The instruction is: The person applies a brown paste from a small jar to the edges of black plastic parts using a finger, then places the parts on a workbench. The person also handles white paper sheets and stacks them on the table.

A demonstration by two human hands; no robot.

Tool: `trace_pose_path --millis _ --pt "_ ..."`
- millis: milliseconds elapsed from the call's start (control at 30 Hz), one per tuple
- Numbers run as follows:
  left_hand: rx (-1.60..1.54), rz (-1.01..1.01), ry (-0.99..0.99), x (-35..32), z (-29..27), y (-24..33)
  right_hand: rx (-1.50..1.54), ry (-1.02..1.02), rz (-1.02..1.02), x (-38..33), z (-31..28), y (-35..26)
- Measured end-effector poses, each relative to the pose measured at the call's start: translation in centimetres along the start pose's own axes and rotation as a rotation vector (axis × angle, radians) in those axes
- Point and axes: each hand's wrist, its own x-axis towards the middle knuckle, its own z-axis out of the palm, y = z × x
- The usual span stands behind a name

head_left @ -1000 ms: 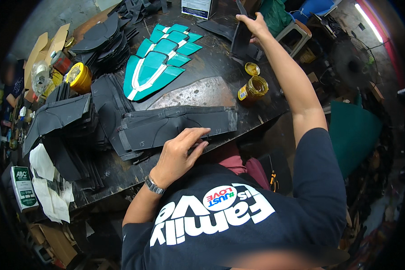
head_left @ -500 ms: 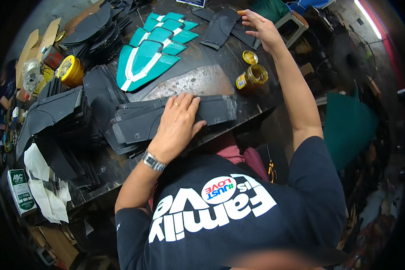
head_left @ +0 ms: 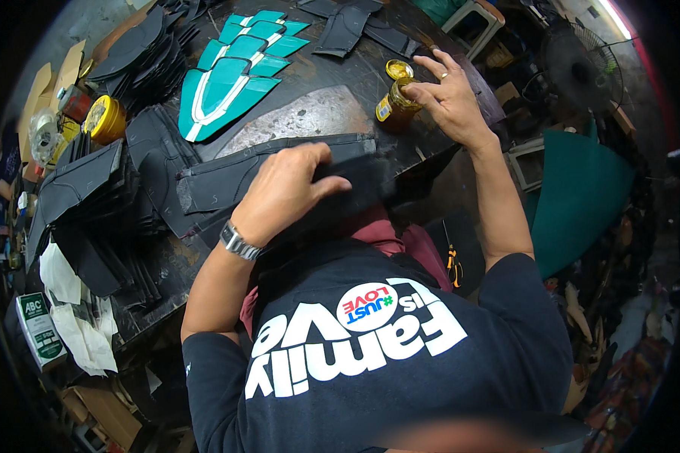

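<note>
My left hand (head_left: 287, 192), with a metal watch on its wrist, grips a stack of long black cut pieces (head_left: 227, 177) and lifts its near edge off the dark workbench (head_left: 317, 68). My right hand (head_left: 449, 94) reaches over a small open jar of yellow glue (head_left: 393, 106) at the bench's right edge. Its fingers touch the jar's rim, and something thin may be pinched between them. The jar's yellow lid (head_left: 398, 69) lies just behind it. A worn metal plate (head_left: 302, 121) lies under the stack.
Teal and white shaped pieces (head_left: 230, 79) lie in a row at the back. Piles of black cut parts (head_left: 91, 196) fill the left side, next to a yellow tin (head_left: 104, 118) and tape rolls. More black pieces (head_left: 344, 30) lie at the far edge. A fan (head_left: 582, 64) and a teal sheet (head_left: 574, 196) stand right.
My right hand drew back from the black pieces at the far edge to the glue jar. My left hand closed on the black stack and pulled it toward me.
</note>
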Motion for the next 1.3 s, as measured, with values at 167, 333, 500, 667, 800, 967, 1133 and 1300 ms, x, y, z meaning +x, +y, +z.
trace_pose_path --millis 167,333,500,667,800,967,1133,1300 --pt "-0.660 -0.127 -0.227 -1.3 -0.7 1.7 -0.052 -0.060 -0.027 0.9 -0.1 -0.2" --pt "-0.640 -0.163 -0.157 -1.1 0.2 0.4 0.149 0.315 0.162 -0.5 -0.9 -2.2" --pt "-0.648 -0.167 -0.112 -1.0 1.5 -0.8 -0.083 0.119 0.098 -3.4 -1.9 -5.2" --pt "-0.695 -0.146 -0.102 -0.9 2.0 -1.0 0.662 0.160 0.233 -5.2 -2.0 -9.4" --pt "-0.719 -0.189 -0.144 -0.9 1.6 -1.0 0.587 0.199 0.119 -5.5 -1.0 -11.4" --pt "-0.769 -0.201 -0.144 -1.1 1.2 -0.9 0.488 0.174 0.062 -5.5 0.0 -11.8" --pt "-0.896 -0.213 -0.158 -1.1 1.1 -1.3 0.420 0.196 0.012 -5.6 0.3 -11.8" --pt "-0.972 -0.217 -0.130 -1.1 0.8 -1.6 0.428 0.235 -0.045 -5.8 0.0 -11.9"
